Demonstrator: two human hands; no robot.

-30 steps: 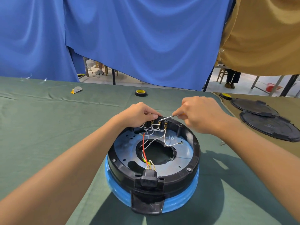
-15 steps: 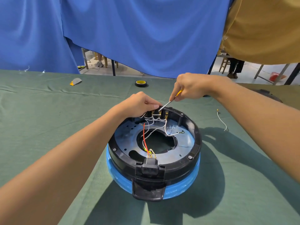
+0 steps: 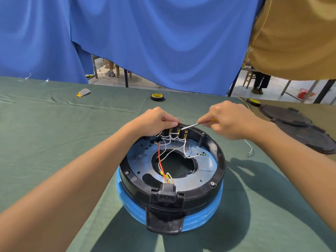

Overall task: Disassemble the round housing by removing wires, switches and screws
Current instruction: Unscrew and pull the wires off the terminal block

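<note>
Hands: left [image 3: 156, 122] around housing [image 3: 214, 180] rim, right [image 3: 231, 119] around screwdriver [image 3: 190, 126]; green tablecloth [image 3: 54, 133], blue curtains [image 3: 163, 42].

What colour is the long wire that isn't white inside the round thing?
Red. The wire shows best in the head view, running down across the middle hole.

Your round housing [image 3: 198, 171] has a black rim over a blue base; its wires [image 3: 184, 148] are white, beside one red wire [image 3: 159, 157]. Your worktop [image 3: 54, 133] is green, the curtain [image 3: 163, 42] plain blue.
</note>
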